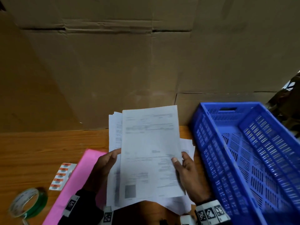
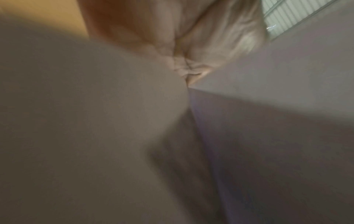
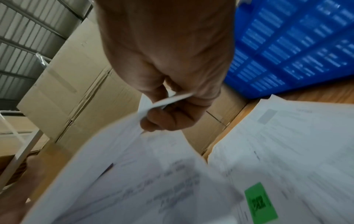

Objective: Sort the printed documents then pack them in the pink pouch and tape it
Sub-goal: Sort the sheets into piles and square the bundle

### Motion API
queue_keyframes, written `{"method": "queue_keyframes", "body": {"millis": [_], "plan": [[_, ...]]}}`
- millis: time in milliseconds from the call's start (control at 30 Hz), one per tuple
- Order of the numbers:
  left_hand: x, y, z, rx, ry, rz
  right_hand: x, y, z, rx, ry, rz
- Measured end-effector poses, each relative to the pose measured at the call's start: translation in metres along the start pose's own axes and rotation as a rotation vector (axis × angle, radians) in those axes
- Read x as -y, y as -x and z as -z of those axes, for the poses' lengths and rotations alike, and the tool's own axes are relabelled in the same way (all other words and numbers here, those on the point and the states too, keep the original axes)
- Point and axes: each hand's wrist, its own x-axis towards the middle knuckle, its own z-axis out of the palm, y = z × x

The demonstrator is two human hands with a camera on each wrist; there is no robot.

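Both hands hold printed documents above the wooden table. My right hand pinches the right edge of the top printed sheet, thumb on its face; the right wrist view shows that hand nipping the sheet's edge. My left hand grips the left side of the stack of sheets behind it. In the left wrist view, blurred paper and my palm fill the picture. The pink pouch lies flat under my left forearm. More sheets lie on the table beneath.
A blue slotted crate stands at the right, close to my right hand. A roll of clear tape sits at the front left beside a strip of orange labels. Large cardboard boxes wall the back of the table.
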Motion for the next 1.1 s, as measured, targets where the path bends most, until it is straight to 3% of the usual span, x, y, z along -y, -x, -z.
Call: {"method": "queue_keyframes", "body": {"millis": [200,267,333,400,467,567,667,800,900,1100], "plan": [[0.005,-0.002,0.004,-0.138,-0.164,0.075,-0.025,-0.009,-0.015,0.106,0.073,-0.089],[0.009,0.002,0.01,-0.201,-0.173,0.091,-0.036,-0.015,-0.006,0.012,0.197,-0.106],[0.011,0.005,0.016,-0.188,-0.052,0.102,-0.053,-0.023,0.013,-0.227,0.343,-0.106],[0.013,0.008,0.021,-0.158,0.061,0.073,-0.07,-0.028,0.034,-0.357,0.573,-0.212],[0.012,0.009,0.024,-0.156,0.117,0.0,-0.087,-0.031,0.05,-0.351,0.683,-0.309],[0.011,0.007,0.023,-0.178,0.189,-0.098,-0.089,-0.027,0.056,-0.415,0.576,-0.297],[0.013,0.007,0.022,-0.181,0.209,-0.089,-0.087,-0.023,0.059,-0.39,0.605,-0.32],[0.014,0.005,0.019,-0.13,0.053,-0.012,-0.087,-0.021,0.061,-0.395,0.584,-0.239],[0.012,0.005,0.018,-0.123,0.043,0.017,-0.069,-0.017,0.064,-0.486,0.536,-0.014],[0.01,0.002,0.015,-0.099,0.051,0.057,-0.012,-0.016,0.072,-0.531,0.25,0.233]]}}
